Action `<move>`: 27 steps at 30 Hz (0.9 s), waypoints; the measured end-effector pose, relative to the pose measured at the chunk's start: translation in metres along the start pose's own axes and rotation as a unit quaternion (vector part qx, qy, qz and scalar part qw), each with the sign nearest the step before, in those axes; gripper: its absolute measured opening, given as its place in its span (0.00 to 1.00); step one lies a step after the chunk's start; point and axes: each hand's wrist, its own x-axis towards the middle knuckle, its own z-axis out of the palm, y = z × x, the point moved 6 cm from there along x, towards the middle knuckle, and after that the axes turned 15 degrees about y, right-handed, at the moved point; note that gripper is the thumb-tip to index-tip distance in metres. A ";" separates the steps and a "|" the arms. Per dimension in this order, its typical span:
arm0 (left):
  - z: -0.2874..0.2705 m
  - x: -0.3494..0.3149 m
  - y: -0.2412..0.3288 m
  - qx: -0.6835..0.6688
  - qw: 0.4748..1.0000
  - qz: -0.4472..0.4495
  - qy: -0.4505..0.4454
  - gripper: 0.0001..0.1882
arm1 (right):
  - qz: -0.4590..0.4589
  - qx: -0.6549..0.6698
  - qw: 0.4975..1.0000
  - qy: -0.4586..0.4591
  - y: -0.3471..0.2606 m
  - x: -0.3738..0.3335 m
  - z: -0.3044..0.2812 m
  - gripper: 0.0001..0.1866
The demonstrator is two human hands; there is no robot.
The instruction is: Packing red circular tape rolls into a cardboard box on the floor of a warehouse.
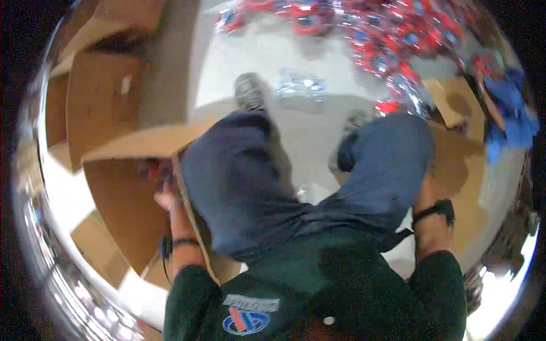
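Note:
My left hand (pixel 165 196) reaches inside an open cardboard box (pixel 122 207) beside my left leg. Its fingers are blurred but appear closed on a small red and dark item (pixel 154 169), whose exact kind I cannot make out. On the other side, my right forearm (pixel 433 227) passes down beside my right thigh. The thigh hides most of that hand, including its fingers. Brown cardboard (pixel 460 170) lies just past it, and whether the hand touches it cannot be seen.
Many red and blue items in shiny clear wrapping (pixel 392 34) are piled on the floor ahead and to the right. A clear plastic wrapper (pixel 300 85) lies between my feet. Taller cardboard boxes (pixel 102 108) stand at the left. A person in blue (pixel 509 113) is at the far right.

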 end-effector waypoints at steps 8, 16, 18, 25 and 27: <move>-0.044 -0.054 0.303 -0.253 0.894 0.341 -0.144 0.14 | 0.070 0.030 0.992 -0.101 0.049 -0.022 0.171 0.10; 0.095 -0.222 0.437 -0.088 0.841 0.429 -0.318 0.16 | 0.037 0.022 0.995 -0.088 0.039 0.003 0.227 0.09; 0.146 -0.273 0.450 -0.055 0.818 0.413 -0.398 0.19 | -0.051 -0.054 0.996 -0.056 0.026 0.030 0.223 0.09; 0.351 -0.425 0.352 0.063 0.675 0.435 -0.592 0.27 | 0.178 0.460 0.867 -0.072 -0.090 0.120 0.204 0.08; 0.389 -0.461 0.310 0.079 0.672 0.430 -0.597 0.31 | -0.013 0.239 0.971 0.003 -0.110 0.135 0.174 0.14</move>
